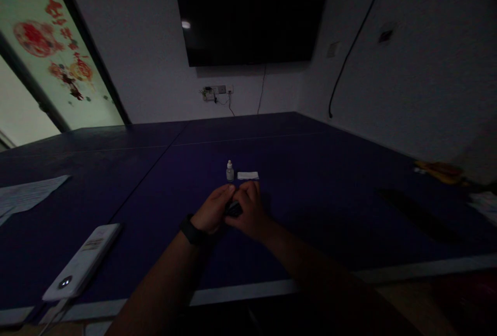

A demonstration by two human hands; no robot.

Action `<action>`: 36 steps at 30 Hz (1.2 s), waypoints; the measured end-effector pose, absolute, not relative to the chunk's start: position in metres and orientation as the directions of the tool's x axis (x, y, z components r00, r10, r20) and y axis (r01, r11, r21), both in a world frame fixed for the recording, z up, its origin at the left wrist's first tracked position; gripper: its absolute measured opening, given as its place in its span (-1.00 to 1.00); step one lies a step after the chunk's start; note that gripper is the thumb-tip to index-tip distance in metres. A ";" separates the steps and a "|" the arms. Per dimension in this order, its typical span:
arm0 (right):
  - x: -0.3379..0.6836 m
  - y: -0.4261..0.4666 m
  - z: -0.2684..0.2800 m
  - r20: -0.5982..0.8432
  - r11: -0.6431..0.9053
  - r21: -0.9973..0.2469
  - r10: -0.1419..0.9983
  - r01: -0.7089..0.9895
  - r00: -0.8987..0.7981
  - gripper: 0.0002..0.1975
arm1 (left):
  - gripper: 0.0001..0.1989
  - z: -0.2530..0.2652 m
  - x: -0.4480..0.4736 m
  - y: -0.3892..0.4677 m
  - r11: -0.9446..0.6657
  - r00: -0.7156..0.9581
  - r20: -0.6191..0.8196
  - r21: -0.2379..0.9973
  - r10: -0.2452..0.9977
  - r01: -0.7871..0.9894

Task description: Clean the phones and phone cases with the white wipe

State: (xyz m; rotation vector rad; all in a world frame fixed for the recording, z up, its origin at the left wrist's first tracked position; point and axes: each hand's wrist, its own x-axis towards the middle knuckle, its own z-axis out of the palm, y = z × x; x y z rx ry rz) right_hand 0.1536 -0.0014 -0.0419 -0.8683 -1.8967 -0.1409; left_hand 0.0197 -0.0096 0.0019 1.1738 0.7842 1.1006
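A dim room, seen from a camera worn on a person's head, looking down over a wide dark blue counter [310, 180] with a white edge stripe. Two bare forearms reach forward and meet near the middle of the counter.

The left hand [213, 210], with one dark band on its wrist, and the right hand [250, 210] are pressed close together. Both are curled around one small dark object [233, 208] held between them just above the counter; only a sliver of it shows between the fingers, and the light is too poor to say what it is. The fingers of each hand are closed on it, not spread.

Just beyond the hands stands one small dropper bottle [230, 171], pale with a white cap, upright. Directly to the right of the bottle, almost touching it, lies one small flat white packet [247, 175].

Well to the left of the bottle and nearer the camera, one long white device [83, 262] lies flat near the counter's edge, with a cable trailing from its near end. Further left of the bottle, one sheet of printed paper [27, 195] lies flat.

Far to the right of the bottle, one yellowish item [440, 170] rests at the counter's edge, too blurred to identify. One large dark screen [250, 12] hangs on the wall behind the bottle.
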 end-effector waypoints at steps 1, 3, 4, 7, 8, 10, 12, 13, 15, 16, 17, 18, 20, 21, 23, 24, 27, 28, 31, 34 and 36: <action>0.154 -0.001 -0.041 0.825 0.744 -0.265 0.505 0.614 -0.255 -0.56 | -0.49 0.002 0.019 -0.010 0.022 0.318 0.061 0.968 0.946 -0.251; 0.156 0.000 -0.040 0.815 0.753 -0.263 0.508 0.603 -0.280 -0.56 | -0.50 0.003 0.018 -0.010 0.022 0.330 0.066 0.966 0.942 -0.257; 0.157 0.000 -0.039 0.810 0.756 -0.265 0.511 0.599 -0.287 -0.56 | -0.50 0.003 0.018 -0.010 0.019 0.331 0.072 0.965 0.941 -0.263; 0.159 0.001 -0.036 0.805 0.769 -0.280 0.515 0.575 -0.296 -0.55 | -0.49 0.002 0.018 -0.009 0.009 0.340 0.083 0.965 0.937 -0.262; 0.161 0.000 -0.036 0.805 0.776 -0.288 0.514 0.561 -0.298 -0.55 | -0.48 0.001 0.018 -0.007 -0.004 0.331 0.089 0.969 0.940 -0.249; 0.163 -0.001 -0.035 0.810 0.791 -0.305 0.508 0.530 -0.293 -0.54 | -0.48 0.000 0.018 -0.003 -0.048 0.278 0.108 0.975 0.955 -0.215; 0.165 -0.002 -0.036 0.823 0.814 -0.316 0.491 0.488 -0.287 -0.54 | -0.49 0.000 0.015 0.001 -0.086 0.213 0.128 0.977 0.969 -0.196; 0.166 -0.002 -0.037 0.830 0.828 -0.316 0.478 0.463 -0.288 -0.55 | -0.50 0.000 0.013 0.003 -0.094 0.196 0.133 0.976 0.972 -0.194; 0.167 0.000 -0.038 0.842 0.852 -0.311 0.452 0.421 -0.293 -0.55 | -0.52 0.002 0.009 0.005 -0.090 0.204 0.129 0.977 0.970 -0.193; 0.168 0.002 -0.039 0.846 0.859 -0.313 0.446 0.405 -0.292 -0.54 | -0.53 0.003 0.007 0.005 -0.082 0.216 0.124 0.978 0.968 -0.193; 0.169 0.005 -0.041 0.847 0.860 -0.324 0.449 0.394 -0.284 -0.51 | -0.55 0.003 0.005 0.005 -0.072 0.235 0.120 0.977 0.965 -0.203; 0.169 0.007 -0.042 0.841 0.853 -0.351 0.469 0.387 -0.270 -0.48 | -0.57 0.003 0.004 0.006 -0.061 0.261 0.119 0.973 0.958 -0.223; 0.172 0.013 -0.045 0.795 0.804 -0.462 0.562 0.373 -0.227 -0.40 | -0.61 0.000 0.002 0.007 -0.044 0.317 0.138 0.956 0.938 -0.288; 0.174 0.015 -0.046 0.757 0.766 -0.532 0.621 0.362 -0.201 -0.36 | -0.62 -0.003 0.002 0.008 -0.039 0.338 0.155 0.945 0.928 -0.326; 0.178 0.020 -0.048 0.673 0.684 -0.650 0.721 0.331 -0.167 -0.29 | -0.60 -0.012 0.002 0.011 -0.047 0.351 0.193 0.922 0.916 -0.385; 0.181 0.022 -0.049 0.640 0.654 -0.688 0.751 0.314 -0.161 -0.29 | -0.57 -0.018 0.002 0.014 -0.054 0.349 0.205 0.916 0.914 -0.398; 0.191 0.028 -0.048 0.575 0.609 -0.745 0.793 0.272 -0.202 -0.29 | -0.46 -0.032 0.004 0.021 -0.110 0.359 0.244 0.928 0.901 -0.355; 0.194 0.030 -0.048 0.551 0.594 -0.761 0.804 0.260 -0.224 -0.28 | -0.41 -0.035 0.004 0.023 -0.134 0.376 0.257 0.937 0.890 -0.323; 0.205 0.035 -0.047 0.493 0.555 -0.806 0.822 0.205 -0.287 -0.16 | -0.28 -0.042 0.004 0.027 -0.208 0.454 0.285 0.955 0.844 -0.213; 0.214 0.040 -0.044 0.491 0.546 -0.829 0.814 0.122 -0.309 -0.09 | -0.30 -0.046 0.001 0.030 -0.285 0.433 0.302 0.953 0.849 -0.103; 0.219 0.044 -0.041 0.490 0.523 -0.849 0.831 0.071 -0.264 -0.07 | -0.30 -0.047 -0.003 0.031 -0.337 0.338 0.330 0.941 0.881 -0.040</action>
